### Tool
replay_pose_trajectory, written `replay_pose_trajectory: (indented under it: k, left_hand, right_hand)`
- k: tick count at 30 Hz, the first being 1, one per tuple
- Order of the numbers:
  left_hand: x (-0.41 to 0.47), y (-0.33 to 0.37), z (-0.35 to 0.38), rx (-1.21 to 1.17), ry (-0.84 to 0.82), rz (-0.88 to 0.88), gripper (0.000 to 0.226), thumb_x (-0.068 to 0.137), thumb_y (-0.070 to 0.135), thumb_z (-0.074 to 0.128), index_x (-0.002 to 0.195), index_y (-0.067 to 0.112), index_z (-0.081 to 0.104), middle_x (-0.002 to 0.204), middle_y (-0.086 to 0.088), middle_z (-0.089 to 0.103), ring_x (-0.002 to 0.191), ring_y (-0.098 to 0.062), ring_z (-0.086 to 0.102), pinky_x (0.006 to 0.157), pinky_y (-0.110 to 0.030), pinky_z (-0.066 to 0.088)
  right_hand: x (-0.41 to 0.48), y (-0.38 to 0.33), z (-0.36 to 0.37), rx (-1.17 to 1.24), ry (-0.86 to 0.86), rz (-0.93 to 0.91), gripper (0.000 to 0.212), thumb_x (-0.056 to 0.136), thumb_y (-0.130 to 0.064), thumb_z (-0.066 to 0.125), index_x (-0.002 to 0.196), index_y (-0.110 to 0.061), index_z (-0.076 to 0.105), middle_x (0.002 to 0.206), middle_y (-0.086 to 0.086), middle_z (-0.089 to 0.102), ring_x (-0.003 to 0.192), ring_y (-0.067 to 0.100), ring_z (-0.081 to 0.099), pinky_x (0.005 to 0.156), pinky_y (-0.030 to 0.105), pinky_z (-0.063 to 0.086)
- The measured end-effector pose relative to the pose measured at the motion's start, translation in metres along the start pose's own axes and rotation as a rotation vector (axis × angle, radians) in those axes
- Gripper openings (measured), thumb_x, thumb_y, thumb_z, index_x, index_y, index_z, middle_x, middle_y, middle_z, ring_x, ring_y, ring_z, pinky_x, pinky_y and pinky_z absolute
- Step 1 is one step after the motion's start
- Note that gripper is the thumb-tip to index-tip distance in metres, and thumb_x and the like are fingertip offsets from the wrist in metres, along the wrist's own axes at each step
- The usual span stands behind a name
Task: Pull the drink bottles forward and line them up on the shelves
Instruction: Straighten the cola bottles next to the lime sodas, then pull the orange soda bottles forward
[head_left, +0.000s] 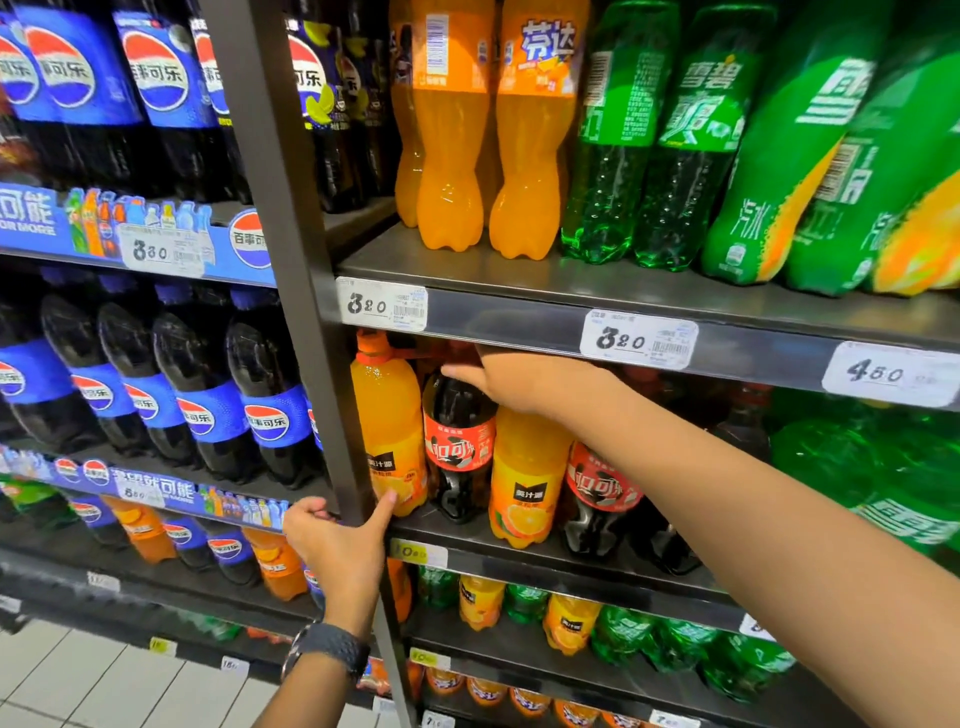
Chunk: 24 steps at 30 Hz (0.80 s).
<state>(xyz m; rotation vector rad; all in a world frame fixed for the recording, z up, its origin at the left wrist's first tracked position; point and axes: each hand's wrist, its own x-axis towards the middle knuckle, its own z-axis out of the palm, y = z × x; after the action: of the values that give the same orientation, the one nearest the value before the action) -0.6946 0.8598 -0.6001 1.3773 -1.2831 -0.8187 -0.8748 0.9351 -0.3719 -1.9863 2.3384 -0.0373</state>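
Observation:
On the middle shelf (545, 569) stand an orange juice bottle (387, 426), a red-labelled cola bottle (457, 447), a second orange juice bottle (524, 483) and a second cola bottle (597, 493), set in a slanting row. My right hand (506, 382) reaches in under the upper shelf lip and holds the top of the first cola bottle. Its thumb lies across the bottle's shoulder and its fingers are hidden behind the neck. My left hand (337, 545) grips the dark upright post (291, 208), and its thumb tip touches the base of the first juice bottle.
The upper shelf (519, 283) carries orange soda bottles (452, 156) and green lemon-lime bottles (649, 156). Blue-labelled cola bottles (197, 395) fill the bay to the left. Green bottles (857, 467) stand to the right on the middle shelf. Lower shelves hold several small bottles (571, 618).

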Motion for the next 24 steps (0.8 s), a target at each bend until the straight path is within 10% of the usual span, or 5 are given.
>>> replay_pose_trajectory:
  k: [6, 12, 19, 24]
  left_hand:
    - [-0.071, 0.011, -0.004, -0.046, -0.236, 0.285, 0.036, 0.081, 0.021, 0.073, 0.082, 0.028, 0.038, 0.081, 0.008, 0.039, 0.073, -0.015, 0.043, 0.065, -0.023, 0.037]
    - [-0.107, 0.053, 0.038, -0.063, -0.694, 0.356, 0.047, 0.088, 0.026, 0.064, 0.124, 0.044, 0.039, 0.114, 0.034, 0.044, 0.105, 0.008, 0.050, 0.080, -0.009, 0.046]
    - [-0.112, 0.055, 0.042, 0.051, -0.789, 0.289, 0.066, 0.086, 0.022, 0.066, 0.140, 0.038, 0.031, 0.127, 0.025, 0.037, 0.113, -0.005, 0.053, 0.091, -0.029, 0.051]
    - [-0.090, 0.090, 0.015, 0.178, -1.232, 0.160, 0.043, 0.091, 0.030, 0.059, 0.133, 0.027, 0.050, 0.108, 0.007, 0.061, 0.105, -0.011, 0.061, 0.093, -0.024, 0.046]
  right_hand:
    - [-0.069, 0.061, 0.010, -0.165, 0.300, 0.049, 0.062, 0.095, -0.059, 0.027, 0.139, -0.018, 0.036, 0.150, 0.010, 0.035, 0.134, 0.031, 0.036, 0.109, 0.041, 0.032]
    - [-0.110, 0.123, 0.025, -0.054, 0.233, 0.278, 0.080, 0.081, -0.077, 0.034, 0.145, -0.031, 0.021, 0.150, 0.000, 0.037, 0.130, 0.026, 0.043, 0.096, 0.037, 0.042]
    - [-0.121, 0.111, 0.028, -0.051, 0.316, 0.270, 0.065, 0.087, -0.063, 0.046, 0.140, -0.028, 0.028, 0.145, 0.002, 0.042, 0.126, 0.028, 0.047, 0.089, 0.038, 0.046]
    - [-0.151, 0.077, 0.025, -0.088, 0.451, 0.194, 0.054, 0.082, -0.060, 0.051, 0.125, -0.028, 0.049, 0.111, -0.007, 0.060, 0.098, 0.018, 0.060, 0.079, 0.032, 0.050]
